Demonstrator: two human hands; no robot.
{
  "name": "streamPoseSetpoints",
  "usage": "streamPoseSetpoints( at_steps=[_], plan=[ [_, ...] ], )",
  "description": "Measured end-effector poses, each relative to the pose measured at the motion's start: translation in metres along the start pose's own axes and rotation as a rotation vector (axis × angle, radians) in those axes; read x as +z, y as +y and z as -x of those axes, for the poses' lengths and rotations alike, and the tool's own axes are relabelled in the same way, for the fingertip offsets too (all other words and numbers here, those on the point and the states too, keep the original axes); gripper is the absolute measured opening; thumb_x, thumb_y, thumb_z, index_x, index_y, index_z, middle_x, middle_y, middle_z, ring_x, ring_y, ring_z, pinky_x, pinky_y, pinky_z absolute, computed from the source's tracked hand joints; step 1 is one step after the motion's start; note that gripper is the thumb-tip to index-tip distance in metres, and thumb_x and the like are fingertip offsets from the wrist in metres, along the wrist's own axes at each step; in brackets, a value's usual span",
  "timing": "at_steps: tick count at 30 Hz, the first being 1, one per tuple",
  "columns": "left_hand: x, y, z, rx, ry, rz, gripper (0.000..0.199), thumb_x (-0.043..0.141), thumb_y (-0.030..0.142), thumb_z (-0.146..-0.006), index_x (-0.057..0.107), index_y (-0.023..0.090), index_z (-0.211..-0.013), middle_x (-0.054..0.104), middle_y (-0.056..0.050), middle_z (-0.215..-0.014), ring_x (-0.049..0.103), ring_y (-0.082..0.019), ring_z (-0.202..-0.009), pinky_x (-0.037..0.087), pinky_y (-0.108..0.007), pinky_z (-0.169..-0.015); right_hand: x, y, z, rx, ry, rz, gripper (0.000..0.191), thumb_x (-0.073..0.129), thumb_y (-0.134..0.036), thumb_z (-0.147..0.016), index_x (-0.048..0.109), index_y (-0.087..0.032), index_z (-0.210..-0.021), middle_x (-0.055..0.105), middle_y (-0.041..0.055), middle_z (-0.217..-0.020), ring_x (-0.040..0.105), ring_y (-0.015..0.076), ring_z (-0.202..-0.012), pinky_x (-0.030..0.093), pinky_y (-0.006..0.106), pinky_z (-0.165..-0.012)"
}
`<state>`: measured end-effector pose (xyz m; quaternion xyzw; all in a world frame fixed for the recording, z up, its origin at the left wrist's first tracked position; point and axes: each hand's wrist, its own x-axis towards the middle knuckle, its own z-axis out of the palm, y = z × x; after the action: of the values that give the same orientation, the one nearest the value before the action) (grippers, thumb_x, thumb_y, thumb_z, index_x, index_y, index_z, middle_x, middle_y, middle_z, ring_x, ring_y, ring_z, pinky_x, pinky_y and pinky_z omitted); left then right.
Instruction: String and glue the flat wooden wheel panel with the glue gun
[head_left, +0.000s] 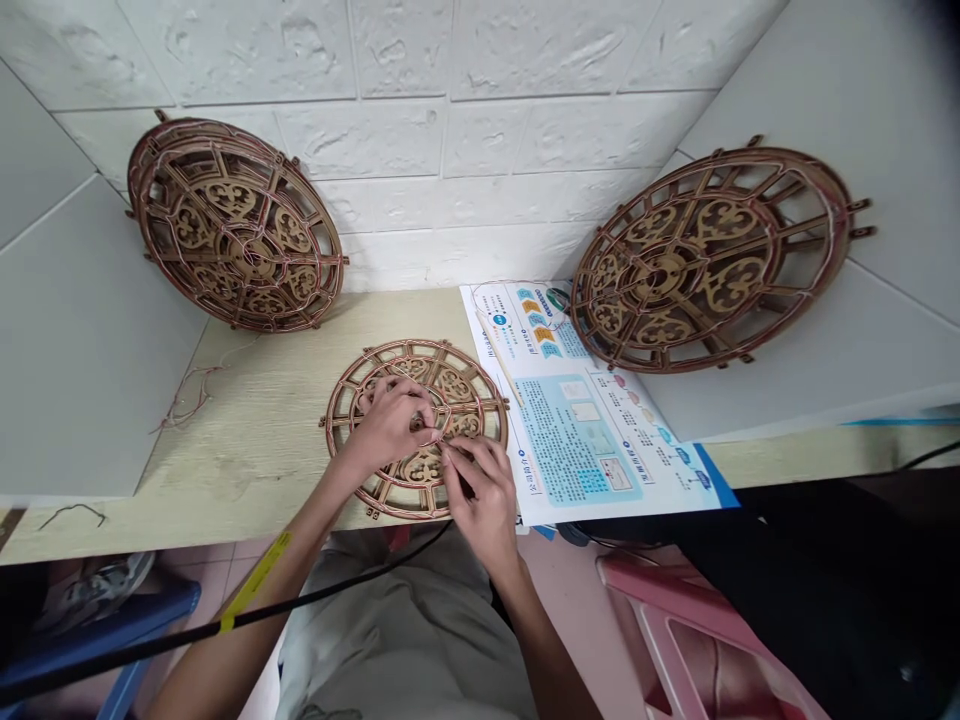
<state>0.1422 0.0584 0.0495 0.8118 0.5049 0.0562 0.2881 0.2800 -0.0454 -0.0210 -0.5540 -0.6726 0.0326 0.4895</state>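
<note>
Our left forearm (311,540) and right forearm (544,630) converge forward, bringing the bent fingers of our left hand (394,425) and right hand (484,495) fingertip to fingertip, the right hand sitting slightly nearer our body.

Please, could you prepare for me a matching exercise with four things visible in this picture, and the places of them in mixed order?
Column 1
1. left hand
2. printed sheet
3. yellow tag
4. pink stool

Column 2
A. on the black cable
B. lower than the tabletop, at lower right
C. over the flat-lying round frame
D. on the tabletop, right of that frame

Right pairs: 1-C, 2-D, 3-A, 4-B
</note>
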Motion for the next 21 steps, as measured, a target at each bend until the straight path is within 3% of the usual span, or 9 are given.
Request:
streamPoseSetpoints(
  at_steps=[6,12,21],
  plan=[
    [-0.004,-0.007,0.000,0.001,-0.013,0.037,0.011,0.078,0.031,-0.081,0.073,0.022,-0.078,0.064,-0.002,-0.130,0.038,-0.035,-0.135,0.030,-0.057,-0.106,-0.001,-0.001,-0.001,-0.009,0.001,0.005,0.021,0.057,-0.010,-0.096,0.073,-0.021,-0.104,0.070,0.0088,-0.100,0.058,0.0243,-0.099,0.054,0.040,-0.081],
    [-0.004,-0.025,0.004,0.120,-0.037,0.101,0.007,0.079,0.032,-0.081,0.075,0.026,-0.083,0.062,0.002,-0.138,0.034,-0.030,-0.142,0.020,-0.056,-0.116,-0.001,-0.002,-0.002,0.000,-0.005,0.008,0.021,0.056,-0.012,-0.096,0.074,-0.021,-0.102,0.071,0.0084,-0.098,0.059,0.0240,-0.097,0.054,0.040,-0.081],
    [-0.001,-0.015,0.004,0.033,0.013,0.068,0.018,0.079,0.029,-0.077,0.064,0.021,-0.084,0.063,-0.003,-0.134,0.037,-0.032,-0.139,0.026,-0.055,-0.111,-0.002,-0.002,-0.002,-0.013,0.005,0.001,0.021,0.057,-0.011,-0.095,0.074,-0.021,-0.102,0.071,0.0087,-0.099,0.058,0.0242,-0.097,0.055,0.041,-0.081]
  ],
)
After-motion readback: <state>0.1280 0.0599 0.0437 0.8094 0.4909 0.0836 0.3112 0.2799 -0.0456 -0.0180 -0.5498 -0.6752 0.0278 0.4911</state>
